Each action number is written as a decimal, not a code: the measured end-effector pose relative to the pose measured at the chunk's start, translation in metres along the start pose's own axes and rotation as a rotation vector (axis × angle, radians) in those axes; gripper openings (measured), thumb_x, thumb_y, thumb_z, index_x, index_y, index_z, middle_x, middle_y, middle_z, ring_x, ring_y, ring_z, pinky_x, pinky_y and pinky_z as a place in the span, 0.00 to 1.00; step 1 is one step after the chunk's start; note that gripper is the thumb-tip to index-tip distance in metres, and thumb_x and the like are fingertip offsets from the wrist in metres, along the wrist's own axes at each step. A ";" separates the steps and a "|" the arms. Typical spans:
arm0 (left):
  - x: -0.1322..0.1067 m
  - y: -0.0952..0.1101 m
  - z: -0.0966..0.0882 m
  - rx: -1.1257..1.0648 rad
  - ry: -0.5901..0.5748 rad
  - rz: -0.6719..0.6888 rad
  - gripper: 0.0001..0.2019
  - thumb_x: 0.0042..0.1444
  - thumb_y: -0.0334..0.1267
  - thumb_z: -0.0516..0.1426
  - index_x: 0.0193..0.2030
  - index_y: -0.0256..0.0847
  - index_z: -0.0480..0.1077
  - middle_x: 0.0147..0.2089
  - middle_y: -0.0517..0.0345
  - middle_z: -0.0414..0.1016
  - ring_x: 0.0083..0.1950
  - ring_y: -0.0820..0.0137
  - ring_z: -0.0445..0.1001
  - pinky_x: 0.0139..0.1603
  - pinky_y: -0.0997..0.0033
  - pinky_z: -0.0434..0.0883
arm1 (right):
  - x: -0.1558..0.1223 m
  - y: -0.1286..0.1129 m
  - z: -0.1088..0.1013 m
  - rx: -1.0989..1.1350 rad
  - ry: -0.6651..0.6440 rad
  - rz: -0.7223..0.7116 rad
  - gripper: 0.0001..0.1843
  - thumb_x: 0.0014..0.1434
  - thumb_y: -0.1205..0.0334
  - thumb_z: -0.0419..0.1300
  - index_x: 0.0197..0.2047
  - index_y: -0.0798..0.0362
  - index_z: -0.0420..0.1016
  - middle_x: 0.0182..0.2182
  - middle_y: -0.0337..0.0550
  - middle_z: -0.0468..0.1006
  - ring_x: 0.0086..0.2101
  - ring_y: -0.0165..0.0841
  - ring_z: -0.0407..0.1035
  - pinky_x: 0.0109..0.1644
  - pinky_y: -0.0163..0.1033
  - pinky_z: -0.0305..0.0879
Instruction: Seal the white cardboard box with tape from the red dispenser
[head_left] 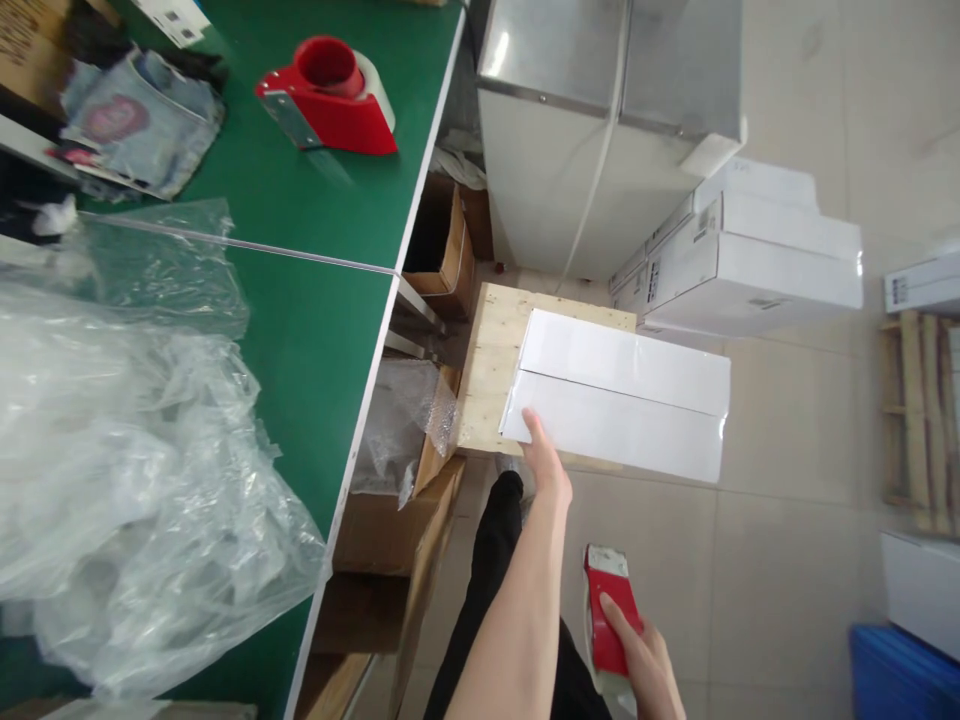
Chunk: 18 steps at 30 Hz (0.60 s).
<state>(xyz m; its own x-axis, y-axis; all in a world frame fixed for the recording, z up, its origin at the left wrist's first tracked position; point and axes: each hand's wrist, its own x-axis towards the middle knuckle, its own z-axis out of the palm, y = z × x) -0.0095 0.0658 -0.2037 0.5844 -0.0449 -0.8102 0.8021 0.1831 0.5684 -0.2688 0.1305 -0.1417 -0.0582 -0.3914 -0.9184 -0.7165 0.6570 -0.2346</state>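
Note:
A long white cardboard box (622, 390) lies on a pale wooden stand, its two top flaps meeting along a middle seam. At the near left corner of that box is my left hand (546, 462), thumb on the top and the other fingers hidden along its side. My right hand (646, 650) is closed round a red tape dispenser (611, 610), held low and apart from the box, its metal end pointing away from me.
The green table (307, 350) carries another red tape dispenser (334, 105), a heap of clear plastic bags (150, 480) and folded denim (146, 125). White boxes (780, 255) stand on the floor beyond the wooden stand (487, 370). Open cartons (379, 535) sit below the table edge.

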 end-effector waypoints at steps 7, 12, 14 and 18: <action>-0.009 0.042 -0.044 0.302 -0.184 0.099 0.30 0.63 0.58 0.58 0.63 0.39 0.69 0.63 0.42 0.73 0.65 0.59 0.72 0.68 0.51 0.67 | -0.067 -0.094 -0.016 -0.041 0.192 -0.133 0.40 0.42 0.28 0.70 0.41 0.58 0.80 0.27 0.47 0.83 0.30 0.43 0.77 0.31 0.39 0.72; -0.007 0.094 -0.103 0.526 -0.260 0.133 0.21 0.64 0.54 0.58 0.54 0.39 0.74 0.56 0.46 0.78 0.55 0.61 0.77 0.62 0.49 0.72 | -0.114 -0.154 0.003 0.060 0.099 -0.235 0.40 0.43 0.32 0.71 0.48 0.56 0.79 0.34 0.48 0.85 0.33 0.44 0.78 0.36 0.42 0.75; -0.016 0.113 -0.135 0.610 -0.257 0.150 0.21 0.62 0.53 0.60 0.52 0.39 0.74 0.54 0.46 0.79 0.55 0.60 0.78 0.62 0.51 0.71 | -0.127 -0.176 0.019 0.118 -0.016 -0.293 0.39 0.47 0.35 0.71 0.52 0.55 0.78 0.40 0.48 0.85 0.37 0.45 0.78 0.41 0.43 0.76; -0.053 0.134 -0.199 0.742 -0.219 0.142 0.19 0.60 0.53 0.58 0.48 0.42 0.76 0.52 0.45 0.81 0.57 0.58 0.78 0.64 0.58 0.69 | -0.155 -0.235 0.073 0.126 -0.283 -0.437 0.31 0.57 0.39 0.67 0.54 0.53 0.76 0.46 0.47 0.83 0.43 0.43 0.77 0.48 0.43 0.74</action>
<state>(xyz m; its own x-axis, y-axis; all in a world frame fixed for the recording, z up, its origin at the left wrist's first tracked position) 0.0426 0.2879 -0.1133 0.6361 -0.2771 -0.7201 0.5456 -0.4983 0.6738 -0.0409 0.0841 0.0328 0.4288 -0.4684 -0.7725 -0.5418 0.5509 -0.6348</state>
